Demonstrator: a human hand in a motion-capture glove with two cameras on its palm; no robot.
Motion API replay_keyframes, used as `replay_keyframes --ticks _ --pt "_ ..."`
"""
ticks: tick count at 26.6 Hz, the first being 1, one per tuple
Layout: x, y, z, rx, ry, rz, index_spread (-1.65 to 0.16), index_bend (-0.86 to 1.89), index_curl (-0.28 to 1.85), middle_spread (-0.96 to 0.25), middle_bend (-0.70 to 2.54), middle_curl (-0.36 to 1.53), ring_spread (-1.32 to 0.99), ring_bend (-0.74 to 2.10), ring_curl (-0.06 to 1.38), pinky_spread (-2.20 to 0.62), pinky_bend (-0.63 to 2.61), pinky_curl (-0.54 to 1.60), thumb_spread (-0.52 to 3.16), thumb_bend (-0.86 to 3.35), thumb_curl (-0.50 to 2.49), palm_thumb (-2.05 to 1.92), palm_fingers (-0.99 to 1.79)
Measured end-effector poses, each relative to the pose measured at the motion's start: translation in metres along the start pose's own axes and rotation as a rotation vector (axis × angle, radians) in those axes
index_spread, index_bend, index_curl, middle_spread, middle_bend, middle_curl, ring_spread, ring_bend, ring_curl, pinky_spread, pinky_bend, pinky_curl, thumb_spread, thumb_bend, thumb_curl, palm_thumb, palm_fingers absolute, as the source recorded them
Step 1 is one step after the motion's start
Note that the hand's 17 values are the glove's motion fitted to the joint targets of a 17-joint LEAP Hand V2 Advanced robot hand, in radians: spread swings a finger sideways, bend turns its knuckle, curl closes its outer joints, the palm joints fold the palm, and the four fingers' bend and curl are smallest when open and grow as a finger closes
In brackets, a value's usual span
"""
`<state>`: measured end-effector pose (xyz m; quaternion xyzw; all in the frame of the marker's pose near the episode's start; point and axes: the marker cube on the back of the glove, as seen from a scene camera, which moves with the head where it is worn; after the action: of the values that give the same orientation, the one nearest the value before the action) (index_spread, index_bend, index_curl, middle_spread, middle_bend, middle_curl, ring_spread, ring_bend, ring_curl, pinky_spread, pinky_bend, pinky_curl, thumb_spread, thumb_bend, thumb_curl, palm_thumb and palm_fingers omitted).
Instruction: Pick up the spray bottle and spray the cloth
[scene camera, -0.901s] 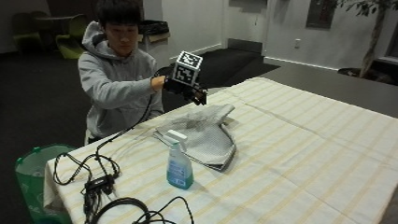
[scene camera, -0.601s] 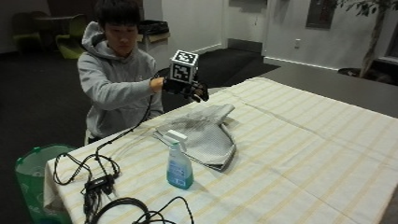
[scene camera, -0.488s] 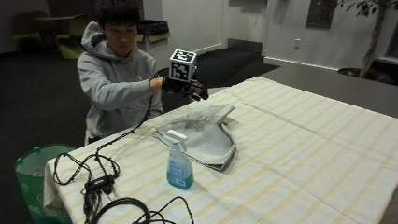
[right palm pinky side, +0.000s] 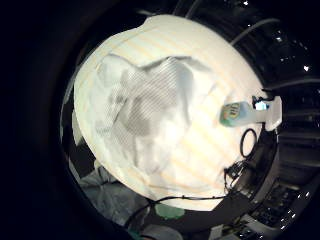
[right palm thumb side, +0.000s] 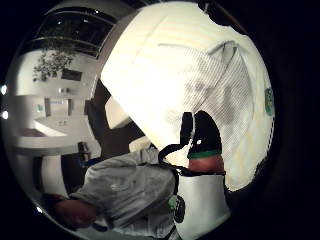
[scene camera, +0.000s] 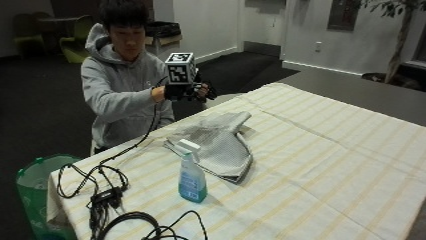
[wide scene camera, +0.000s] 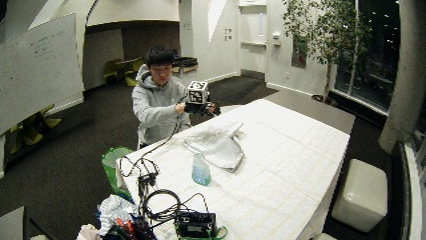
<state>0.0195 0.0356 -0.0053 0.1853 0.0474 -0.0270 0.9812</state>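
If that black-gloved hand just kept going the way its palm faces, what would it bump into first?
Most likely the cloth. The gloved right hand hovers above the table's near edge, and both palm views are mostly filled by that cloth. The spray bottle sits off to one side. Depth is uncertain.

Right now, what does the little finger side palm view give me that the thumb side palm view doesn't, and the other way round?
Only the little finger side view shows the spray bottle standing on the striped tablecloth beside the cloth, with black cables near it. Only the thumb side view shows a gloved fingertip, the person's grey hoodie and the room behind with a potted tree. Both show the grey patterned cloth lying on the tablecloth, below the raised right hand.
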Motion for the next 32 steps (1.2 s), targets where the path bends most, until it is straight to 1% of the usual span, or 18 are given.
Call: replay_keyframes --ticks 5,11,15,20,23,28,32 --pt "0.017 0.025 -0.006 0.217 -0.005 0.023 -0.32 0.17 0.31 -0.07 0.33 0.29 0.04 0.18 0.15 0.24 0.21 0.24 1.0 0.21 0.35 0.7 0.39" --pt "0.066 0.053 -0.006 0.367 -0.008 0.091 -0.34 0.11 0.28 -0.07 0.31 0.31 0.03 0.21 0.18 0.25 0.25 0.27 0.99 0.15 0.37 0.7 0.32" --pt "0.097 0.064 -0.004 0.421 -0.031 0.143 -0.35 0.1 0.26 -0.07 0.31 0.32 0.03 0.23 0.19 0.25 0.27 0.29 0.98 0.11 0.38 0.71 0.31" --pt "0.137 0.069 0.0 0.429 -0.072 0.192 -0.35 0.03 0.21 -0.07 0.31 0.33 0.02 0.29 0.22 0.26 0.33 0.31 0.98 0.07 0.4 0.73 0.23" --pt "0.158 0.07 0.004 0.454 -0.146 0.243 -0.36 0.01 0.18 -0.07 0.29 0.33 0.02 0.32 0.24 0.26 0.4 0.34 0.98 0.05 0.4 0.73 0.15" --pt "0.194 0.066 0.013 0.527 -0.307 0.346 -0.37 0.03 0.14 -0.06 0.3 0.34 0.02 0.36 0.25 0.26 0.46 0.36 0.98 0.02 0.42 0.75 0.11" --pt "0.223 0.056 0.023 0.552 -0.355 0.406 -0.37 0.05 0.13 -0.05 0.32 0.35 0.02 0.39 0.26 0.26 0.48 0.36 0.97 0.0 0.43 0.76 0.09"
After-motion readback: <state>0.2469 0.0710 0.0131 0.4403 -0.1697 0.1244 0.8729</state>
